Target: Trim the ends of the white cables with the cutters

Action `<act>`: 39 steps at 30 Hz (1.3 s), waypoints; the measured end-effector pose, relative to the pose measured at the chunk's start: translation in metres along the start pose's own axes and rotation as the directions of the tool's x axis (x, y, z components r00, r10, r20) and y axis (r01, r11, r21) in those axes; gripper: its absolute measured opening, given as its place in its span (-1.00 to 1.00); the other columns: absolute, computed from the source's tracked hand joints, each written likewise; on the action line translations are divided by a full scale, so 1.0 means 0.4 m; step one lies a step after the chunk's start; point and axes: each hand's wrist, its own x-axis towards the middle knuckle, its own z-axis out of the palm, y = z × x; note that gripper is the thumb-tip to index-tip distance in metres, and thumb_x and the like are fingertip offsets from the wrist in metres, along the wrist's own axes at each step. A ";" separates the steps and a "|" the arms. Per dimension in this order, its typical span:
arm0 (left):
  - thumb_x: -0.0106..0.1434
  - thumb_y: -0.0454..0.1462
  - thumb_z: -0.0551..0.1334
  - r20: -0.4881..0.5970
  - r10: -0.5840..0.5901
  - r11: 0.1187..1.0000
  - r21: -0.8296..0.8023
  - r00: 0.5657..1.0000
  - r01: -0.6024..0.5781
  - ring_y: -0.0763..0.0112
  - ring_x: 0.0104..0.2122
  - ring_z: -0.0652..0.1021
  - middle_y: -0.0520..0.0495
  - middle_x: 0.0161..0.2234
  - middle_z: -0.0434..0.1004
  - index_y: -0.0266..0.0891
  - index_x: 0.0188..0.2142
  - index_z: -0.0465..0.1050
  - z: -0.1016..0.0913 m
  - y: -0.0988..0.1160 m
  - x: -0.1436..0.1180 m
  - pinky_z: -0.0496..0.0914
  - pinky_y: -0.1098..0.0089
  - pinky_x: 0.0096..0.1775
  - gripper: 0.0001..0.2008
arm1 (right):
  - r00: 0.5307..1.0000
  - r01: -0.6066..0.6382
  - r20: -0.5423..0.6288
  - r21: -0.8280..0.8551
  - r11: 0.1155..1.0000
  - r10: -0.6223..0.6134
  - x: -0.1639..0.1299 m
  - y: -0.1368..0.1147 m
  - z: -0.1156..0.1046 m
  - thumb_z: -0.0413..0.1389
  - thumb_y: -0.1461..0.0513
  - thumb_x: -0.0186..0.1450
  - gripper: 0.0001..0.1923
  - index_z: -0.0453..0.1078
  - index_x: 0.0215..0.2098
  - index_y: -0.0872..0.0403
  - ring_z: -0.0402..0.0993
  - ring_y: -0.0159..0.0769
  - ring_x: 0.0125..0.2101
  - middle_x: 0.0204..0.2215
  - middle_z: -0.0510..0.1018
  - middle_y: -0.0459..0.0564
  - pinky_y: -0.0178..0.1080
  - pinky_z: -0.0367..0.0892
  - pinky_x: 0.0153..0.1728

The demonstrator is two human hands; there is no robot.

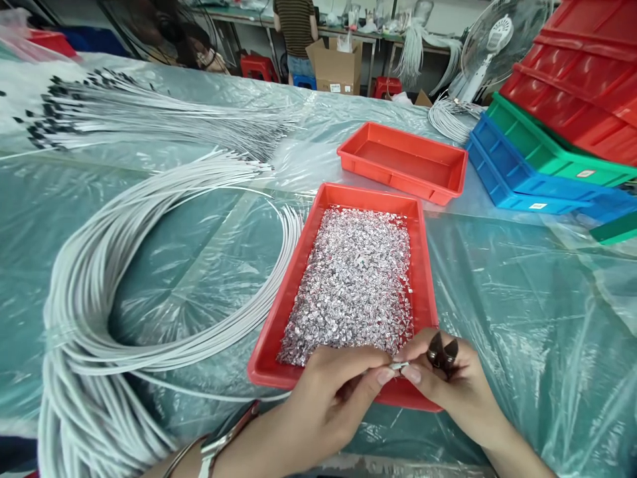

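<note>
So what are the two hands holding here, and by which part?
Left hand and right hand pinch a small silvery piece between fingertips, one at each end. The right hand also holds dark pliers by the handles, tips pointing up.

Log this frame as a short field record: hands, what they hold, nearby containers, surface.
left hand: left hand pinches a small silvery metal piece at its fingertips
right hand: right hand meets the same piece and holds dark-jawed pliers
near tray: red plastic tray of shiny metal bits, under the hands
far tray: second red plastic tray, nothing visible inside
cables: bundle of white cables, looped at left
surface: table under clear plastic sheet
</note>
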 end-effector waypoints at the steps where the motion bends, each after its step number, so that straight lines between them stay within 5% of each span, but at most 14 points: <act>1: 0.39 -0.34 0.13 -0.005 0.008 1.000 0.010 1.000 -0.008 0.50 -0.55 0.42 0.05 -0.48 0.48 -0.16 -0.25 0.40 0.001 -0.001 0.000 0.30 0.47 -0.47 -0.90 | 1.000 -0.003 -0.006 -0.002 1.000 0.003 -0.001 -0.001 -0.001 0.22 0.15 0.30 -0.88 0.50 -0.38 0.00 -0.09 -0.45 -0.65 -0.67 0.14 -0.24 -0.35 -0.12 -0.65; 7: 0.39 -0.35 0.13 -0.007 0.085 0.996 0.027 0.996 -0.085 0.52 -0.58 0.41 0.05 -0.49 0.50 -0.19 -0.26 0.41 -0.001 0.003 0.012 0.30 0.48 -0.50 -0.89 | 1.000 -0.029 -0.003 -0.017 0.999 0.029 -0.004 0.000 -0.008 0.25 0.15 0.27 -0.84 0.46 -0.43 0.04 -0.13 -0.47 -0.66 -0.68 0.10 -0.25 -0.34 -0.15 -0.67; 12: 0.40 -0.36 0.12 -0.018 0.084 0.996 0.009 0.996 -0.084 0.52 -0.53 0.47 0.01 -0.44 0.55 -0.22 -0.21 0.43 0.001 0.007 0.016 0.32 0.49 -0.48 -0.89 | 0.993 -0.083 0.096 0.126 0.989 0.071 -0.008 0.020 -0.023 0.25 0.22 0.28 -0.89 0.44 -0.39 0.01 -0.09 -0.50 -0.65 -0.65 0.15 -0.26 -0.37 -0.13 -0.65; 32: 0.39 -0.31 0.10 0.124 -0.060 0.995 -0.071 0.990 0.069 0.52 -0.56 0.33 0.03 -0.52 0.43 -0.24 -0.30 0.44 -0.010 0.024 0.029 0.21 0.48 -0.52 -0.83 | 0.955 -0.260 0.220 0.304 0.916 0.198 -0.006 0.054 -0.036 0.31 0.12 0.21 -0.78 0.39 -0.40 0.03 0.01 -0.47 -0.58 -0.56 0.31 -0.19 -0.33 -0.09 -0.60; 39: 0.45 -0.27 0.01 0.249 -0.158 0.949 -0.229 0.956 0.216 0.57 -0.56 0.23 0.13 -0.57 0.18 -0.21 -0.43 0.22 -0.011 0.025 0.032 0.15 0.48 -0.49 -0.72 | 0.948 -0.296 0.183 0.191 0.936 0.262 -0.005 0.041 -0.038 0.29 0.05 0.22 -0.73 0.41 -0.42 0.05 -0.07 -0.48 -0.62 -0.65 0.16 -0.25 -0.33 -0.15 -0.62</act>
